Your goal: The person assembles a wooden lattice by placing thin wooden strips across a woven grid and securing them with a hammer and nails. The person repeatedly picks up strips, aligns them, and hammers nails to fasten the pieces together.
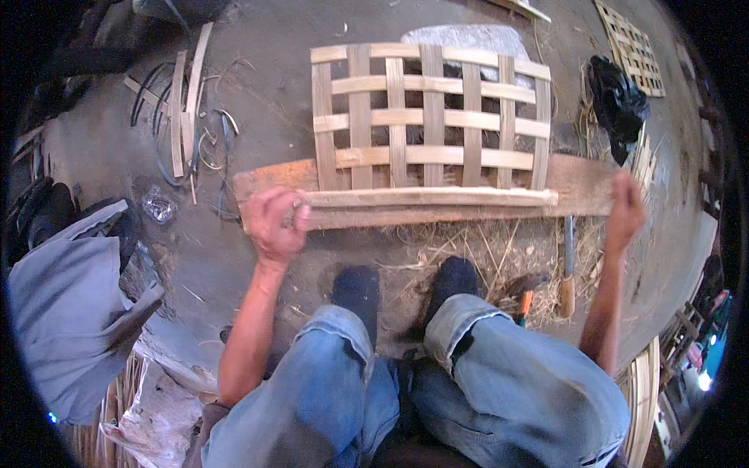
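Observation:
A woven lattice panel (433,117) of flat bamboo strips lies in front of me, its near edge resting over a long wooden board (581,183). Along that edge runs a thicker pale bamboo strip (437,197). My left hand (279,222) is closed at the left end of this strip, thumb against the curled fingers, above the board's left part. At the board's right end is my right hand (626,212), slightly blurred, its fingers drawn together apart from the strip. Whatever it pinches, if anything, is too small to make out.
A knife-like tool with a wooden handle (568,296) lies near my right foot, beside an orange-handled tool (527,303) and shavings. A pale stone slab (472,43) sits behind the panel. Loose strips (179,117), a black plastic bag (616,97) and grey cloth (70,312) lie around.

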### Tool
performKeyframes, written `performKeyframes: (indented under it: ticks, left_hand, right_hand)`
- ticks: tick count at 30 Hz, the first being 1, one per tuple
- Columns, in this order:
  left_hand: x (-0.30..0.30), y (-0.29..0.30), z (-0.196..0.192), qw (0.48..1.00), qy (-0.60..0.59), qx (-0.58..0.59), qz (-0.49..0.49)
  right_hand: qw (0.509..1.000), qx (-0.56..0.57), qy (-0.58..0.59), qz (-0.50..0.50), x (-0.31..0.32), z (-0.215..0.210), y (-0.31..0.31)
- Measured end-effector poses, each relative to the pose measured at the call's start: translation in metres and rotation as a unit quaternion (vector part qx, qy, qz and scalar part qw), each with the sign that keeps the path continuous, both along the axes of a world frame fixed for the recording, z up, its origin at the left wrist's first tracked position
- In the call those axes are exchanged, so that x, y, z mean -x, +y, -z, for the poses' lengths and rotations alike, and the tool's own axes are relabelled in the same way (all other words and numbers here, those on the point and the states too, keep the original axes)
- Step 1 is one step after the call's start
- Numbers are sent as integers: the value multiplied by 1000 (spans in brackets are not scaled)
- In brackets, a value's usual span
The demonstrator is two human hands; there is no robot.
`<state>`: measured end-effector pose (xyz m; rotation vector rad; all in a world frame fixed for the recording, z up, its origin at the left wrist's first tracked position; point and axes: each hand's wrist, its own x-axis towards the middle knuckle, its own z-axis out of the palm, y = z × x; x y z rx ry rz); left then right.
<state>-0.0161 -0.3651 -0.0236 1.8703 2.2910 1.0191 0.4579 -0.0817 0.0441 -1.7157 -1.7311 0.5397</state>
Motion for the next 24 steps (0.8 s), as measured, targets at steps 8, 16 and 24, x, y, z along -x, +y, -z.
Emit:
performKeyframes:
  ticks: [8, 16, 24]
  left_hand:
    - [-135, 31, -29, 886, -422, 66, 182]
    - [-135, 27, -33, 875, -437, 78, 192]
    - [-121, 25, -37, 921, -333, 80, 186]
  right_hand:
    - [802, 421, 356, -230, 141, 10, -185]
    - [821, 386, 306, -289, 148, 20, -190]
    - [878, 234, 157, -385, 167, 4, -174]
